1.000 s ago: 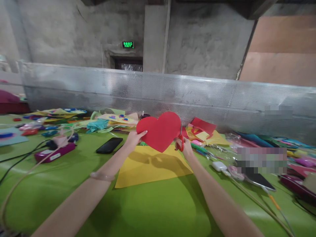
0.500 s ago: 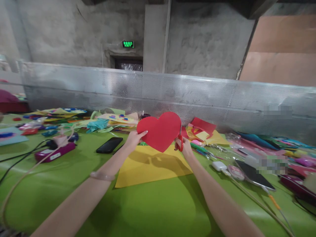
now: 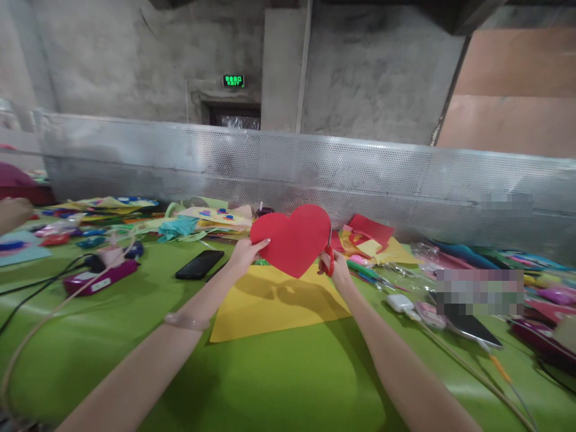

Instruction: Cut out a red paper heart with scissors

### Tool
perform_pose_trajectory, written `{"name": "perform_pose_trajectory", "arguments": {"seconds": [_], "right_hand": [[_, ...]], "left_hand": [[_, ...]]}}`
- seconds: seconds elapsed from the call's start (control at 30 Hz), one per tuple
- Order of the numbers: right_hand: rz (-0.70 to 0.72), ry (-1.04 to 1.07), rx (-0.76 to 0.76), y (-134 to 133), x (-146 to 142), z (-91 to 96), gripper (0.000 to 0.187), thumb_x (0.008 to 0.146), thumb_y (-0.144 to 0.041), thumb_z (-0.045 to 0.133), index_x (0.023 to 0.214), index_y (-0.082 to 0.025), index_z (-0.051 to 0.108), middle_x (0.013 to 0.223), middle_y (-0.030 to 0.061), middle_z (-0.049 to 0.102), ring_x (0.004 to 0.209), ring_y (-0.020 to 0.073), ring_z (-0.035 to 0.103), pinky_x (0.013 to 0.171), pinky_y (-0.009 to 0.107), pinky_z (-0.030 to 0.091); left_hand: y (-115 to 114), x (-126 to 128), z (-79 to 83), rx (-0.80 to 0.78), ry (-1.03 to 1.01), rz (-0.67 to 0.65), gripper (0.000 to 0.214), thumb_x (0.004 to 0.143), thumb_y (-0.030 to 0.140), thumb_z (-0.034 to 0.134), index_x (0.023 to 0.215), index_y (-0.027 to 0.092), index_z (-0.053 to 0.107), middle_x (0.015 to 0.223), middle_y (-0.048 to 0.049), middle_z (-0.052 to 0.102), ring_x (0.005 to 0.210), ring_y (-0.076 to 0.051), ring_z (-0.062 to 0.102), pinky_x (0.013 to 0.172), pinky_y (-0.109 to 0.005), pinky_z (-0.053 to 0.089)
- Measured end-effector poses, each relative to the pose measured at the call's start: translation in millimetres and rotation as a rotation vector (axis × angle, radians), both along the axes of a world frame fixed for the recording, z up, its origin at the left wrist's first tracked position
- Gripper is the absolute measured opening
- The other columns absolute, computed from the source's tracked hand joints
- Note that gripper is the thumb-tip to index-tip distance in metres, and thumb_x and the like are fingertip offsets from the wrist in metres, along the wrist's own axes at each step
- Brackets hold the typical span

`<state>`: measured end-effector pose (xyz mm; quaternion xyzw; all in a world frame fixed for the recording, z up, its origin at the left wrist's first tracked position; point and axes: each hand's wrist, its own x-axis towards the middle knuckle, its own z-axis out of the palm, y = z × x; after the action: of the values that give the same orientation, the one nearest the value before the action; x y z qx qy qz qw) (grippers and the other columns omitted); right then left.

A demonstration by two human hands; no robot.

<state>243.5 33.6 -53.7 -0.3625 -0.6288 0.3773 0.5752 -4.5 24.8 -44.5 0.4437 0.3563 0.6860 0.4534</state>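
Note:
A red paper heart (image 3: 292, 239) is held up above the green table (image 3: 279, 372). My left hand (image 3: 245, 253) pinches the heart's left lobe. My right hand (image 3: 337, 269) grips red-handled scissors (image 3: 330, 255), whose blades point up along the heart's right edge. Below the heart a yellow sheet of paper (image 3: 274, 300) lies flat on the table.
A black phone (image 3: 199, 264) lies left of the yellow sheet. Coloured paper scraps (image 3: 373, 240) and craft bits pile along a perforated metal barrier (image 3: 288, 168). A purple device (image 3: 99, 278) with cables sits at left; another phone (image 3: 472, 327) and a white case (image 3: 398, 302) at right. Another person's hand (image 3: 11, 213) shows at far left.
My hands and the heart have barely moved. Another person's hand has come into view at the far left edge.

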Motion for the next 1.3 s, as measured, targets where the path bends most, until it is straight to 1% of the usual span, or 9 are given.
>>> {"name": "perform_pose_trajectory", "arguments": {"seconds": [0.2,0.4,0.63,0.83,1.0,1.2,1.27,1.3], "right_hand": [[-0.003,-0.008,-0.008,1.4,0.0,-1.4,0.02,0.069,-0.036,0.059,0.065,-0.017,0.052,0.044,-0.0046,0.052,0.035,0.0089,0.049,0.039,0.021,0.046],[-0.009,-0.02,-0.011,1.3,0.2,-2.2,0.022,0.069,-0.038,0.059,0.066,-0.017,0.053,0.043,-0.0044,0.052,0.036,0.009,0.049,0.04,0.022,0.047],[-0.012,-0.05,-0.019,-3.7,-1.1,2.1,0.024,0.068,-0.039,0.06,0.063,-0.017,0.052,0.041,-0.0044,0.051,0.035,0.0093,0.049,0.038,0.021,0.045],[-0.009,-0.074,-0.019,-9.3,-2.3,6.1,0.025,0.068,-0.04,0.06,0.06,-0.018,0.051,0.039,-0.0045,0.05,0.035,0.0092,0.048,0.038,0.021,0.045],[-0.012,-0.08,-0.018,-14.8,-3.0,9.2,0.024,0.068,-0.038,0.06,0.06,-0.018,0.051,0.039,-0.0043,0.05,0.035,0.0091,0.049,0.038,0.02,0.045],[-0.044,-0.046,-0.044,-13.2,-5.0,8.9,0.023,0.064,-0.038,0.061,0.059,-0.018,0.051,0.04,-0.0039,0.051,0.034,0.0096,0.047,0.037,0.022,0.046],[-0.088,-0.007,-0.05,-12.3,-4.3,9.9,0.023,0.064,-0.038,0.06,0.058,-0.018,0.05,0.04,-0.0042,0.05,0.033,0.0092,0.046,0.037,0.022,0.046],[-0.115,0.02,-0.049,-12.2,-3.5,10.8,0.023,0.064,-0.038,0.059,0.058,-0.018,0.05,0.04,-0.0042,0.05,0.034,0.009,0.046,0.037,0.022,0.046]], "left_hand": [[-1.3,0.0,0.4,0.008,0.001,0.002,0.032,0.06,0.022,0.078,0.088,0.009,0.068,0.082,-0.0127,0.073,0.074,-0.026,0.069,0.059,-0.034,0.059],[-2.6,0.1,1.4,0.023,-0.004,0.0,0.035,0.061,0.025,0.078,0.09,0.009,0.068,0.085,-0.0125,0.073,0.076,-0.025,0.069,0.062,-0.035,0.059],[-3.8,-0.9,2.9,0.008,-0.01,0.05,0.032,0.064,0.024,0.076,0.091,0.01,0.068,0.088,-0.0122,0.073,0.074,-0.023,0.069,0.062,-0.034,0.058],[-8.2,-0.3,7.4,-0.01,-0.019,0.103,0.027,0.066,0.021,0.073,0.091,0.01,0.067,0.091,-0.0118,0.073,0.073,-0.021,0.069,0.058,-0.03,0.058],[-10.5,0.7,8.8,-0.017,-0.007,0.116,0.025,0.068,0.021,0.072,0.09,0.011,0.067,0.091,-0.0113,0.072,0.071,-0.02,0.068,0.056,-0.029,0.057],[-8.9,-1.2,9.4,-0.027,0.044,0.117,0.028,0.07,0.024,0.07,0.095,0.011,0.066,0.095,-0.0118,0.072,0.077,-0.021,0.068,0.06,-0.029,0.057],[-8.8,-4.8,9.6,-0.037,0.105,0.108,0.029,0.07,0.026,0.07,0.095,0.012,0.066,0.092,-0.0111,0.073,0.077,-0.021,0.068,0.061,-0.029,0.056],[-9.4,-6.9,9.2,-0.047,0.156,0.094,0.028,0.069,0.027,0.071,0.092,0.012,0.067,0.087,-0.0107,0.073,0.074,-0.021,0.068,0.059,-0.028,0.056]]}}
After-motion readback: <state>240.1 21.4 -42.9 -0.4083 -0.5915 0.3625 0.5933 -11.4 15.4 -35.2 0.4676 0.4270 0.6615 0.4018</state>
